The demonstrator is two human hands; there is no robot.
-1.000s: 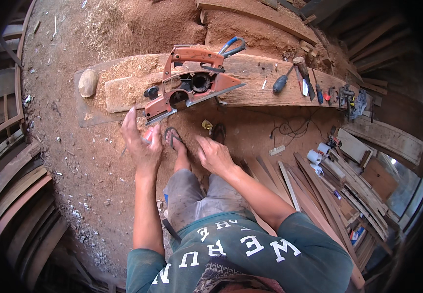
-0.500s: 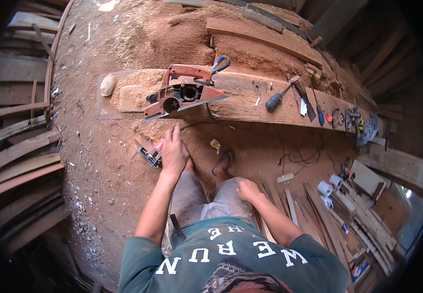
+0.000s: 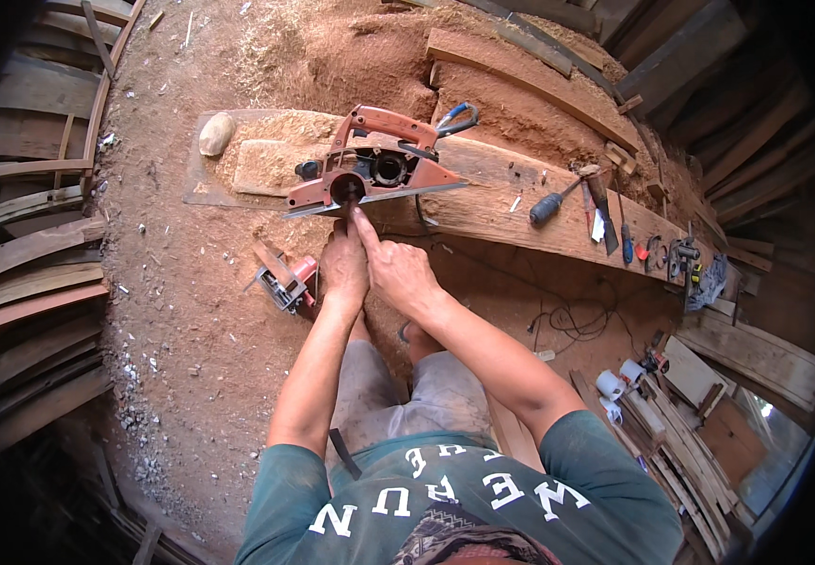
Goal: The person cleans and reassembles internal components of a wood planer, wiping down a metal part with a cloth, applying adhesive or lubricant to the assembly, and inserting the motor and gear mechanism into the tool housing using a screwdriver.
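Observation:
An orange-red electric planer [image 3: 391, 130] with part of its housing open rests on a thick wooden plank [image 3: 506, 202]; its metal sole edge faces me. My left hand [image 3: 343, 266] is at that edge, just below the round opening. Its fingers are closed together, and what they hold, if anything, is hidden. My right hand [image 3: 403, 273] lies against the left one, index finger stretched toward the same opening and the other fingers bent. On the ground beside my left hand sits a small red-and-metal power tool [image 3: 287, 282] with a piece of wood on it.
On the plank's right part lie a dark-handled tool [image 3: 547, 208], a blue-handled screwdriver [image 3: 627, 247] and metal parts [image 3: 682, 256]. A pale stone [image 3: 217, 135] sits at its left end. Black cable [image 3: 577, 325] loops on the ground. Stacked boards [image 3: 31, 292] line the left side.
Both my hands have moved to the planer's near edge: the left from above the small power tool, the right from my thigh. The view has shifted slightly.

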